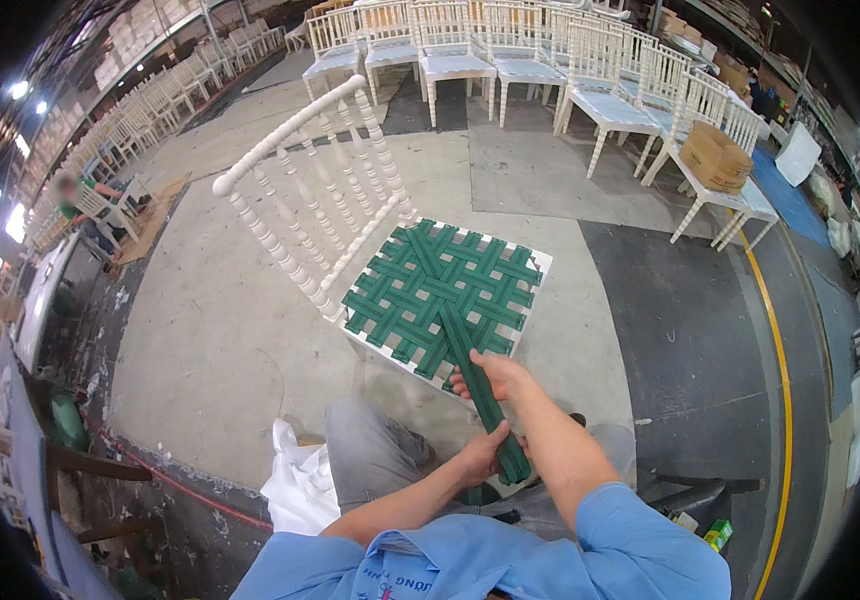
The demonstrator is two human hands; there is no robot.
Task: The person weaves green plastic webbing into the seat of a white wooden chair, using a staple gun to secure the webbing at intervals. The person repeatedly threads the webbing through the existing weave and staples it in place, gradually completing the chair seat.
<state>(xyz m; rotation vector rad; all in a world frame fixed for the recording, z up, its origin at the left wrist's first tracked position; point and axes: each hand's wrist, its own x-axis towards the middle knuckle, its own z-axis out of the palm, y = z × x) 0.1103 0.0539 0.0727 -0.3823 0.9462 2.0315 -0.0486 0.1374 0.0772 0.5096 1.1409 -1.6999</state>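
Observation:
A white wooden chair (298, 132) with a turned-spindle back stands in front of me, its back to the left. Green webbing (405, 290) is woven in a crisscross over its seat, with square gaps between the bands. From the middle of the seat a long green webbing strap (462, 335) runs toward me, ending in a folded bundle near my lap. My right hand (493, 377) grips the strap near the seat's front corner. Lower down, my left hand (487, 452) is closed around the strap just above the folded bundle. The fingertips of both hands are partly hidden.
White cloth (300, 480) lies beside my left leg. Rows of white chairs (455, 65) stand at the back, one at the right carrying a cardboard box (716, 158). Another person (75, 205) works among chairs at far left. A yellow line (776, 370) marks the floor on the right.

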